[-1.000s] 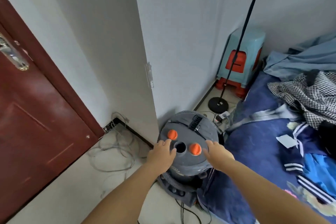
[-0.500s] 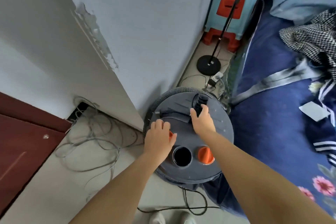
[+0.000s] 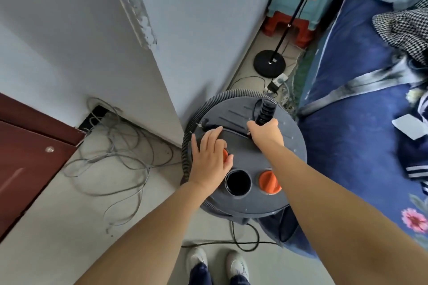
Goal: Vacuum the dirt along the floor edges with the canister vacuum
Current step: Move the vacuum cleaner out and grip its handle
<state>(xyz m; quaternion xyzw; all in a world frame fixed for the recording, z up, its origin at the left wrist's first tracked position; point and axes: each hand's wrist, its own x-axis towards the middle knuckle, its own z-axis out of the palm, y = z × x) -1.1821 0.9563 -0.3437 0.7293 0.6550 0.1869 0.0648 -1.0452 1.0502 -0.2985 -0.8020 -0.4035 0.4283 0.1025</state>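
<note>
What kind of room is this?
Most likely a small bedroom at home: a bed with a blue sheet and loose clothes, stacked plastic stools, and a red door.

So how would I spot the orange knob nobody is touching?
Find the round grey vacuum between the wall and the blue bed. On its lid, right of the open black hole, sits the uncovered orange knob; its twin hides under the left hand.

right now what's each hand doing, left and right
Left hand: open, fingers straight, resting flat on the vacuum lid over an orange knob.
Right hand: gripping the black hose end on the lid.
</note>
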